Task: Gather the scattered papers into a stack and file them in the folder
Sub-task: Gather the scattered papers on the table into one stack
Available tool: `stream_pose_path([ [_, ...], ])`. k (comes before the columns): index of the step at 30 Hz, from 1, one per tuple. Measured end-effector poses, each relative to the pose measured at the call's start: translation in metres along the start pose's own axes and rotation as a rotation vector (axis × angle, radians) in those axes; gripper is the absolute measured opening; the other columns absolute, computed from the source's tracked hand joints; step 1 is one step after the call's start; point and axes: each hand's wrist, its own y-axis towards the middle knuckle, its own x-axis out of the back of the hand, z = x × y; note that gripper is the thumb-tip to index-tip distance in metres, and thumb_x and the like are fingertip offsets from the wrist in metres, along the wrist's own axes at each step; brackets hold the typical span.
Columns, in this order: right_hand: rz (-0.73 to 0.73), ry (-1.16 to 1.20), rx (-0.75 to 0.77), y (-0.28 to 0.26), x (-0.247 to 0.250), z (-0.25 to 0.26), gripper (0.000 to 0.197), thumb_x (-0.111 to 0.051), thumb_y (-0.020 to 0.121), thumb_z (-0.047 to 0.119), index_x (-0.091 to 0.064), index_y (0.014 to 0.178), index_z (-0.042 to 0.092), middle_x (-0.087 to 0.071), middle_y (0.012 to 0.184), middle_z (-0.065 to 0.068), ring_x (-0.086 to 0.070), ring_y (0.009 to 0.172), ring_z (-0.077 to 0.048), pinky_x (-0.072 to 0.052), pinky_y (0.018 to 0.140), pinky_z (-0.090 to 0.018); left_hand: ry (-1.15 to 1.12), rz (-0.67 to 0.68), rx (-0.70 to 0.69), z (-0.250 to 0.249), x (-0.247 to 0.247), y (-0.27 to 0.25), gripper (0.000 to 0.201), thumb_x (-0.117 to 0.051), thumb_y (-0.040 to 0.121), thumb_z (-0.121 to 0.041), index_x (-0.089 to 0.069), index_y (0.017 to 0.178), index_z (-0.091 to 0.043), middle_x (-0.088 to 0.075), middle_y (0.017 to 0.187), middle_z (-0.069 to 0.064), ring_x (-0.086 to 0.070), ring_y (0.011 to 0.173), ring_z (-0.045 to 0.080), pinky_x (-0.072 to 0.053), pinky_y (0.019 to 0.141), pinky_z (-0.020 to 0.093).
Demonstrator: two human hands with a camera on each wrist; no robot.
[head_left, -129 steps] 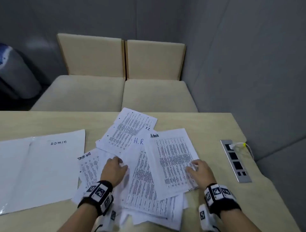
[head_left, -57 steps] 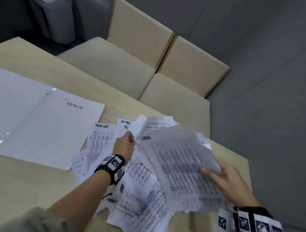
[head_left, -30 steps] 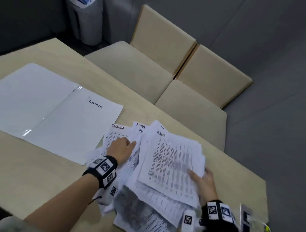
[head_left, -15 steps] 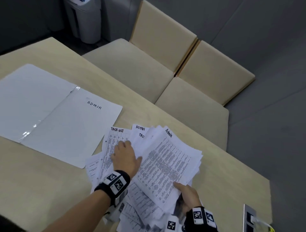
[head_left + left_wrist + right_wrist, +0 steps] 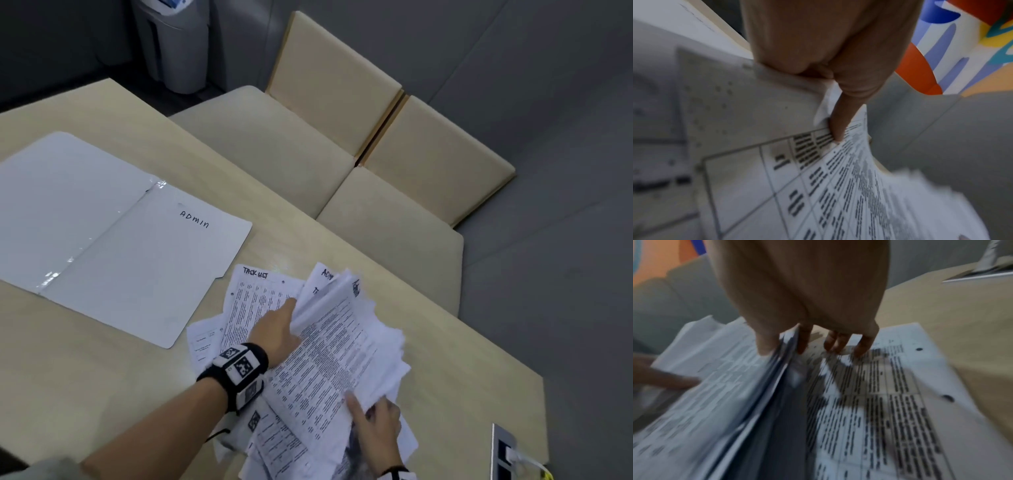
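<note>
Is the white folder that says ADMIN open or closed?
Open. The folder lies spread flat on the table, both halves showing on either side of the crease, with no papers on it.

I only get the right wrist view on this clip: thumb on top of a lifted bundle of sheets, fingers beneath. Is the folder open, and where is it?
Observer: Yes. The folder lies open and flat on the table, left of the papers, marked "ADMIN".
Operator: What is the left hand doing?
Observer: The left hand reaches in at the left edge of the bundle.
Operator: Any sheets outside the bundle?
Observer: Yes, the "TACK LIST" sheet lies flat beside the folder.
</note>
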Motion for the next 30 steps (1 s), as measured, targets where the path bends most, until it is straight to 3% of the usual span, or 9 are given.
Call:
stream_pose_path([
  [5, -0.325, 0.033, -0.501, 0.002, 0.033, -0.029, 0.092, -0.074, 0.069, 0.064, -0.053, 0.132, 0.0, -0.053, 0.138, -0.025, -0.049, 0.13, -0.037, -0.04, 0.109, -0.043, -0.239, -0.108, -0.036, 0.013, 0.041, -0.004, 0.048, -0.075, 0.084, -0.007, -0.052, 0.126, -0.012, -0.063, 0.101, 0.008, -0.06, 0.061, 0.015, -0.045, 0.046, 0.019],
  [8, -0.182, 0.115, -0.522, -0.005, 0.022, -0.05, 0.104, -0.079, 0.053, 0.067, -0.057, 0.128, -0.002, -0.063, 0.123, -0.019, -0.061, 0.119, -0.034, -0.046, 0.104, -0.042, -0.172, -0.135, 0.058, 0.033, 0.059, -0.001, 0.058, -0.077, 0.084, -0.015, -0.047, 0.134, -0.008, -0.067, 0.111, 0.016, -0.061, 0.073, 0.027, -0.054, 0.063, 0.036],
  [11, -0.145, 0.342, -0.523, -0.014, 0.011, -0.036, 0.093, -0.098, 0.047, 0.031, -0.056, 0.12, -0.008, -0.063, 0.108, -0.014, -0.067, 0.107, -0.033, -0.052, 0.095, -0.04, 0.031, -0.07, 0.172, 0.045, 0.051, -0.009, 0.079, -0.079, 0.084, -0.027, -0.032, 0.143, -0.002, -0.064, 0.126, 0.022, -0.066, 0.086, 0.028, -0.054, 0.071, 0.034],
  [13, -0.055, 0.444, -0.479, -0.013, 0.007, -0.019, 0.057, -0.092, 0.063, 0.012, -0.067, 0.108, -0.012, -0.07, 0.109, -0.021, -0.068, 0.1, -0.034, -0.051, 0.095, -0.039, 0.038, -0.066, 0.191, 0.051, 0.039, -0.014, 0.089, -0.079, 0.084, -0.028, -0.025, 0.149, -0.003, -0.063, 0.128, 0.02, -0.068, 0.098, 0.032, -0.054, 0.075, 0.034],
  [15, 0.004, 0.494, -0.396, -0.014, 0.009, -0.011, 0.022, -0.079, 0.079, -0.001, -0.07, 0.097, -0.008, -0.072, 0.097, -0.016, -0.067, 0.091, -0.032, -0.049, 0.093, -0.038, -0.007, -0.083, 0.189, 0.057, 0.031, -0.014, 0.081, -0.078, 0.084, -0.021, -0.028, 0.146, -0.006, -0.066, 0.108, 0.015, -0.07, 0.082, 0.03, -0.059, 0.066, 0.039],
  [18, -0.033, 0.477, -0.278, -0.018, 0.017, -0.004, 0.026, -0.078, 0.079, 0.002, -0.072, 0.104, -0.003, -0.075, 0.098, -0.018, -0.071, 0.093, -0.032, -0.054, 0.094, -0.047, -0.087, -0.102, 0.201, 0.062, 0.031, -0.008, 0.072, -0.077, 0.083, -0.012, -0.036, 0.142, -0.009, -0.063, 0.103, 0.012, -0.067, 0.072, 0.028, -0.059, 0.056, 0.039],
  [22, -0.338, 0.267, -0.087, -0.03, 0.062, 0.019, 0.012, -0.077, 0.082, 0.013, -0.067, 0.086, 0.009, -0.071, 0.09, -0.021, -0.063, 0.082, -0.03, -0.05, 0.077, -0.036, -0.109, -0.117, 0.21, 0.066, 0.032, -0.005, 0.072, -0.077, 0.084, -0.011, -0.038, 0.144, -0.006, -0.059, 0.132, 0.02, -0.064, 0.102, 0.036, -0.057, 0.077, 0.041],
  [25, -0.533, 0.335, 0.063, -0.048, 0.115, 0.052, 0.015, -0.077, 0.083, 0.022, -0.067, 0.087, 0.013, -0.069, 0.085, -0.016, -0.068, 0.085, -0.035, -0.056, 0.082, -0.046, -0.105, -0.11, 0.202, 0.065, 0.031, -0.005, 0.07, -0.076, 0.085, -0.01, -0.039, 0.144, -0.007, -0.057, 0.138, 0.021, -0.062, 0.114, 0.041, -0.056, 0.083, 0.043],
  [30, -0.314, 0.693, 0.207, -0.074, 0.177, 0.092, 0.019, -0.08, 0.08, 0.013, -0.072, 0.096, 0.008, -0.078, 0.095, -0.013, -0.075, 0.086, -0.034, -0.058, 0.087, -0.051, -0.214, -0.054, 0.161, 0.064, 0.025, -0.005, 0.068, -0.075, 0.084, -0.014, -0.042, 0.144, -0.015, -0.065, 0.122, 0.012, -0.068, 0.095, 0.032, -0.059, 0.074, 0.04],
])
